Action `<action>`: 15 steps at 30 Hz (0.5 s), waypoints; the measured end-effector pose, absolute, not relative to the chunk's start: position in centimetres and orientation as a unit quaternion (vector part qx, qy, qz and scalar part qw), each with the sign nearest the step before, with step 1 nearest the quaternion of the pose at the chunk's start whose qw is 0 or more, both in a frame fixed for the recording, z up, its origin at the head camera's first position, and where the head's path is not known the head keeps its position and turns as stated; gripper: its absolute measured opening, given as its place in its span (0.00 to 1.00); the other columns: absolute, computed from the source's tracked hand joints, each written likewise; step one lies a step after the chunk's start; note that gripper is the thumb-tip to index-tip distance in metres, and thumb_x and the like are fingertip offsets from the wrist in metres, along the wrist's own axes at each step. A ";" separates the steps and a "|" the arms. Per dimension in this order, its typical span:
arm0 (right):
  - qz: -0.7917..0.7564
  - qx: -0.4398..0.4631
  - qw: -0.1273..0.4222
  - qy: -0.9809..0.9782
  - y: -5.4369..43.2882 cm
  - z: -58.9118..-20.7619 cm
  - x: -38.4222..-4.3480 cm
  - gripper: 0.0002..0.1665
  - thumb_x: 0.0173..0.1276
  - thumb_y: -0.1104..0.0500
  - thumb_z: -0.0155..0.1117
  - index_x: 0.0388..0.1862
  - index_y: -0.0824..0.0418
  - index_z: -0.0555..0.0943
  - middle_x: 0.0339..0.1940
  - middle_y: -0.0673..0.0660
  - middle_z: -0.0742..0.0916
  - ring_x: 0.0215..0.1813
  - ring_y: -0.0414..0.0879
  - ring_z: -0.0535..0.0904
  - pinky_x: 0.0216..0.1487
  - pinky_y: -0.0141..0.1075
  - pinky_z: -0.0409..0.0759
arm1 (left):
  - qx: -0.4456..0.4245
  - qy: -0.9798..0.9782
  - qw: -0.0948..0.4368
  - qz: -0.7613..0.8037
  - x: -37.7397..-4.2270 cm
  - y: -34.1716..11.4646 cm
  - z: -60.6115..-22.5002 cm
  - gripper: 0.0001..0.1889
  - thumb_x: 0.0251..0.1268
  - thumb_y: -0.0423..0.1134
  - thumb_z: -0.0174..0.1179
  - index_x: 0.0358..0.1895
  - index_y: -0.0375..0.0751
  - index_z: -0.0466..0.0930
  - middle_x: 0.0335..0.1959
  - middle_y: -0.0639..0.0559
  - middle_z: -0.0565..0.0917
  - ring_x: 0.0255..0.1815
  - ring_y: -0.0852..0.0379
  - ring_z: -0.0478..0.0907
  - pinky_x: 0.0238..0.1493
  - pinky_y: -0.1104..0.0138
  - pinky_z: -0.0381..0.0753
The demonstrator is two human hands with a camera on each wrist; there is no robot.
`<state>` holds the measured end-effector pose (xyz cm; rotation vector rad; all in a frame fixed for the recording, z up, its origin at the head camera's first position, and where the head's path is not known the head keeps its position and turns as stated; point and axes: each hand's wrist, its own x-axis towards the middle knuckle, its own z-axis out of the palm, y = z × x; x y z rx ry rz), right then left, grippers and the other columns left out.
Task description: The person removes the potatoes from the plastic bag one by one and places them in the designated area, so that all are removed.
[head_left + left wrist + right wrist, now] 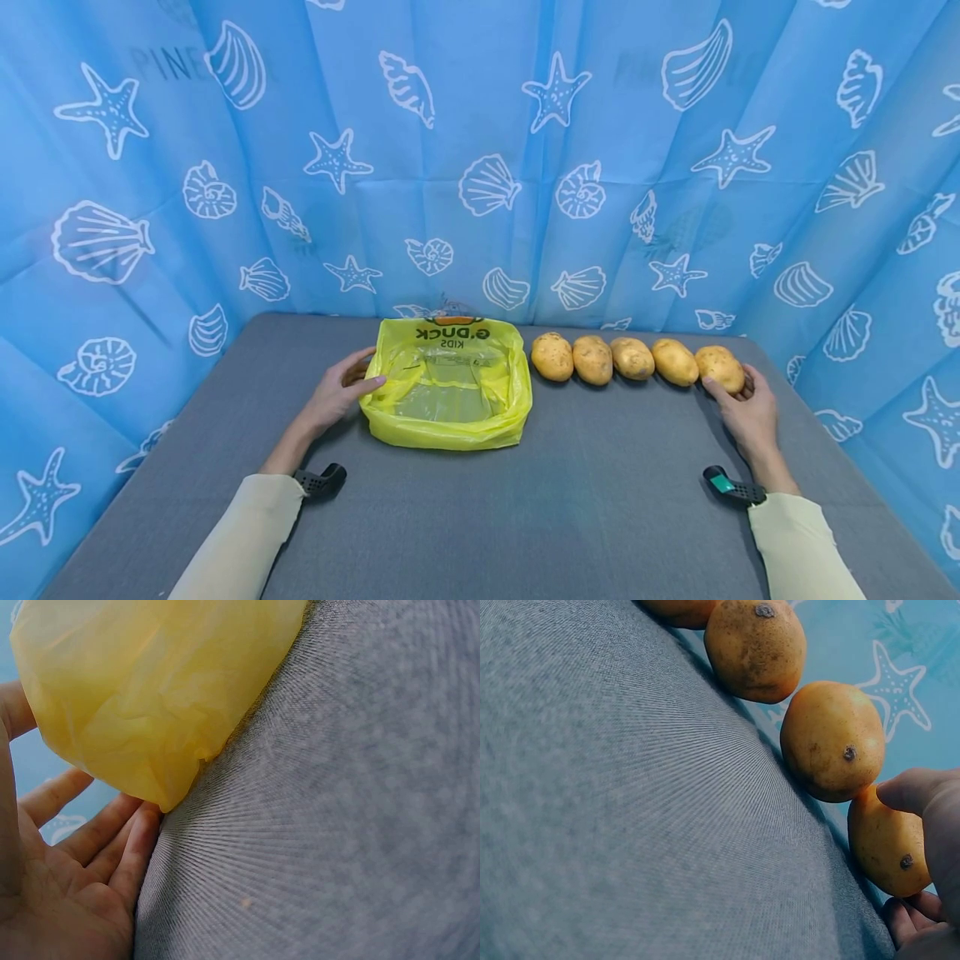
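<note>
A yellow plastic bag [450, 429] stands on the grey table with its mouth spread wide, printed lettering showing on its far side. My left hand [341, 392] is at the bag's left side, thumb at the rim and fingers spread loosely along the outside. In the left wrist view the fingers [105, 840] touch the bag's lower corner [165, 780] and are partly hidden by it. Several potatoes stand in a row right of the bag. My right hand [750, 412] grips the rightmost potato [720, 368], thumb on its near left side and fingers around the right.
The nearest potato to the bag [552, 357] stands just off its right side. Other potatoes [592, 360] line up closely along the back of the table [570, 517]. A blue curtain [480, 242] with white shells and starfish hangs behind and at both sides.
</note>
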<state>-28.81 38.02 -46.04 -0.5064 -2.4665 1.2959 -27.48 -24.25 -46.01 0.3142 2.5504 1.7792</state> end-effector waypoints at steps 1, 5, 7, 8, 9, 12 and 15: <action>0.454 -0.178 0.155 -0.859 38.1 -46.0 -28.8 0.52 0.75 0.43 0.58 0.82 0.69 0.46 0.77 0.75 0.62 0.75 0.68 0.61 0.71 0.59 0.63 | 0.100 0.817 0.008 0.568 -27.5 -24.2 -46.0 0.38 0.74 0.46 0.62 0.80 0.38 0.57 0.69 0.30 0.71 0.67 0.35 0.70 0.64 0.44 0.71; 0.457 -0.183 0.158 -0.856 38.1 -46.0 -28.7 0.53 0.75 0.43 0.59 0.83 0.67 0.46 0.78 0.74 0.61 0.75 0.68 0.61 0.70 0.59 0.64 | 0.100 0.818 0.010 0.566 -27.5 -24.1 -45.9 0.38 0.74 0.46 0.62 0.80 0.39 0.57 0.69 0.30 0.71 0.67 0.35 0.71 0.64 0.44 0.71; 0.455 -0.184 0.160 -0.856 38.1 -46.0 -28.6 0.53 0.75 0.44 0.60 0.83 0.66 0.45 0.78 0.73 0.61 0.75 0.68 0.62 0.70 0.59 0.65 | 0.100 0.819 0.009 0.565 -27.4 -24.0 -45.8 0.37 0.74 0.46 0.62 0.80 0.39 0.57 0.68 0.30 0.72 0.66 0.36 0.71 0.63 0.44 0.71; 0.455 -0.183 0.162 -0.856 38.1 -45.9 -28.6 0.53 0.75 0.43 0.60 0.83 0.66 0.46 0.78 0.73 0.60 0.75 0.68 0.62 0.70 0.59 0.64 | 0.101 0.819 0.009 0.565 -27.4 -24.0 -45.8 0.37 0.74 0.46 0.62 0.80 0.39 0.57 0.68 0.30 0.72 0.66 0.36 0.71 0.63 0.44 0.71; 0.455 -0.181 0.164 -0.856 38.1 -45.9 -28.5 0.53 0.74 0.43 0.60 0.83 0.65 0.46 0.79 0.73 0.60 0.75 0.68 0.62 0.70 0.59 0.64 | 0.102 0.819 0.008 0.565 -27.4 -24.0 -45.8 0.37 0.74 0.45 0.62 0.80 0.39 0.57 0.68 0.30 0.72 0.66 0.36 0.71 0.63 0.44 0.71; 0.452 -0.169 0.181 -0.857 38.1 -45.7 -28.4 0.52 0.74 0.45 0.61 0.83 0.64 0.47 0.79 0.72 0.60 0.76 0.69 0.60 0.71 0.60 0.62 | 0.100 0.820 0.007 0.563 -27.4 -24.0 -45.9 0.37 0.74 0.45 0.61 0.80 0.39 0.57 0.68 0.30 0.72 0.66 0.36 0.71 0.63 0.44 0.71; 0.444 -0.154 0.200 -0.860 37.9 -45.2 -28.1 0.51 0.74 0.46 0.63 0.83 0.63 0.49 0.79 0.71 0.60 0.77 0.68 0.58 0.72 0.60 0.60 | 0.099 0.822 0.007 0.560 -27.3 -24.1 -45.9 0.37 0.74 0.46 0.61 0.80 0.39 0.57 0.69 0.30 0.72 0.67 0.35 0.70 0.64 0.43 0.70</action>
